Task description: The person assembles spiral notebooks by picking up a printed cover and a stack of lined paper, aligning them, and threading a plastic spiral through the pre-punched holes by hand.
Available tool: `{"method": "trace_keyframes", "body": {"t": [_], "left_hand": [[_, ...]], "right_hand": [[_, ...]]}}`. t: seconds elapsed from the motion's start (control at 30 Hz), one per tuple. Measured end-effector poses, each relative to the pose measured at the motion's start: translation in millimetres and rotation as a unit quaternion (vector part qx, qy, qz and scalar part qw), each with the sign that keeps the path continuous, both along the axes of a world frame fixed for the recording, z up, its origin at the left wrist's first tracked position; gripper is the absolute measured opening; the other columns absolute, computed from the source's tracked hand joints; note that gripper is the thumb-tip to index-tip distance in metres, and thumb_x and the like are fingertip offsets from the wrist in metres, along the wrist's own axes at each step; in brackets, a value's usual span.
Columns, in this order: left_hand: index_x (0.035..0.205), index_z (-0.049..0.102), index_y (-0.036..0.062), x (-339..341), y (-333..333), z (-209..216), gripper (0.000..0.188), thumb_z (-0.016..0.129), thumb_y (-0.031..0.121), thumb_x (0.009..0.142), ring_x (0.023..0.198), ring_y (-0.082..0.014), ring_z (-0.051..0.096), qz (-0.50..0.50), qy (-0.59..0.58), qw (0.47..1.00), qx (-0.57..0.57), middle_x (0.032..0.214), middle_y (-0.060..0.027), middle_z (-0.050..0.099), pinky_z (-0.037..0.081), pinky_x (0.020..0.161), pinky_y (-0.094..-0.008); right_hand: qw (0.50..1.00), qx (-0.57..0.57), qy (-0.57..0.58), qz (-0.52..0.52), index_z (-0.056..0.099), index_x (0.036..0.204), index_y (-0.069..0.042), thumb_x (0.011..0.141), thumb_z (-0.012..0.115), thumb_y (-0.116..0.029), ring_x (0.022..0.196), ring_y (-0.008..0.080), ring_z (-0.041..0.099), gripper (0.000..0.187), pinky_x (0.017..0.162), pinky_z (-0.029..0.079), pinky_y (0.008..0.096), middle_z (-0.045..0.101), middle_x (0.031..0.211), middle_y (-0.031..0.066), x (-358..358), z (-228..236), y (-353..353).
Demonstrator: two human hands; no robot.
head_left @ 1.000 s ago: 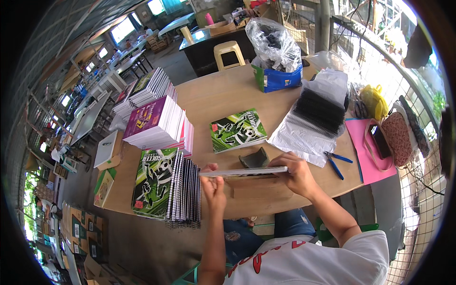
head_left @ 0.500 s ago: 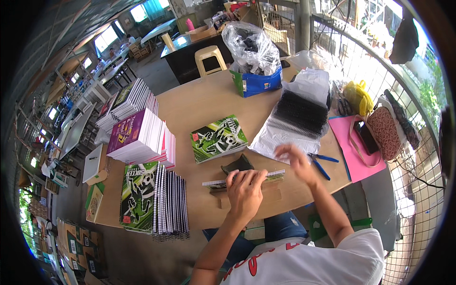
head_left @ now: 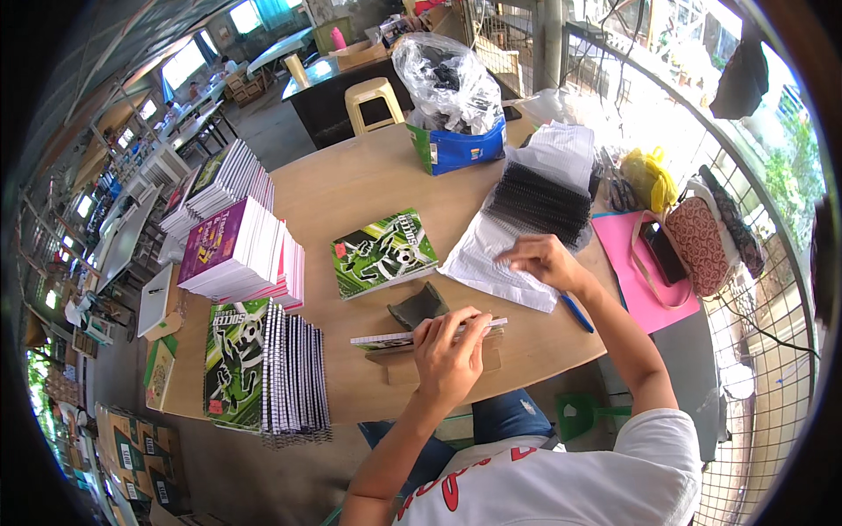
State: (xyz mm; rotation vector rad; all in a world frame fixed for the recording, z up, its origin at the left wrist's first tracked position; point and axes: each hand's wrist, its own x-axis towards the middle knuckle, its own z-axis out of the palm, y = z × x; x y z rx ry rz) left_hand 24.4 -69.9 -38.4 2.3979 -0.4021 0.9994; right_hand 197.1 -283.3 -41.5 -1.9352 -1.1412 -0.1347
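The left hand [head_left: 452, 355] is clamped over the top edge of a thin, white-paged notebook [head_left: 381, 341] standing on edge at the table's near side; whether it carries a coil cannot be told. Black coils already line the green-and-black soccer-cover notebooks [head_left: 237, 364] stacked to the left. The right hand [head_left: 542, 260], fingers loosely extended and seemingly empty, hovers near the black plastic coils [head_left: 539, 203]. Beyond, one green soccer-cover book [head_left: 386, 252] lies flat, no coil visible.
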Motion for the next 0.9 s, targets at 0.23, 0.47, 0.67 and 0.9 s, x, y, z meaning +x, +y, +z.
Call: {"method": "trace_keyframes", "body": {"t": [0.23,0.47,0.67,0.9], "left_hand": [[0.100,0.074,0.0229,-13.7,-1.4,-8.5,0.023,0.077,0.010,0.081,0.086,-0.0151,0.064,-0.018,-0.045,0.998,0.031,0.095,0.0082,0.069,0.037,0.084,-0.0341],[0.100,0.074,0.0236,-17.2,-3.3,-11.6,0.027,0.076,0.007,0.080,0.086,-0.0126,0.064,-0.013,-0.078,0.996,0.041,0.095,0.0103,0.069,0.034,0.086,-0.0335],[0.100,0.074,0.0237,-14.7,-3.8,-12.3,0.027,0.076,0.006,0.080,0.086,-0.0130,0.063,0.000,-0.081,0.996,0.031,0.094,0.0099,0.069,0.035,0.085,-0.0338],[0.095,0.073,0.0230,-11.4,-5.4,-8.2,0.019,0.077,0.010,0.081,0.083,-0.0141,0.063,0.004,-0.079,0.997,0.022,0.091,0.0092,0.068,0.036,0.083,-0.0341]], "right_hand": [[0.983,0.055,0.124,0.120,0.079,0.107,-0.008,0.085,0.077,-0.007,0.086,0.0222,0.069,0.022,0.076,0.055,0.0348,0.074,0.092,0.0080,-69.1,24.2,-4.3],[0.988,0.037,0.043,0.143,0.081,0.102,-0.013,0.082,0.080,-0.010,0.083,0.0227,0.064,0.020,0.076,0.050,0.0380,0.070,0.088,0.0054,-71.3,30.1,-2.1],[0.986,0.018,0.023,0.166,0.080,0.101,-0.013,0.082,0.080,-0.009,0.085,0.0243,0.064,0.019,0.077,0.049,0.0389,0.069,0.087,0.0059,-67.8,41.5,-3.5],[0.976,-0.034,0.062,0.206,0.078,0.105,-0.008,0.082,0.078,-0.003,0.086,0.0266,0.066,0.024,0.075,0.051,0.0389,0.070,0.091,0.0089,-58.1,44.8,-3.7]]}}
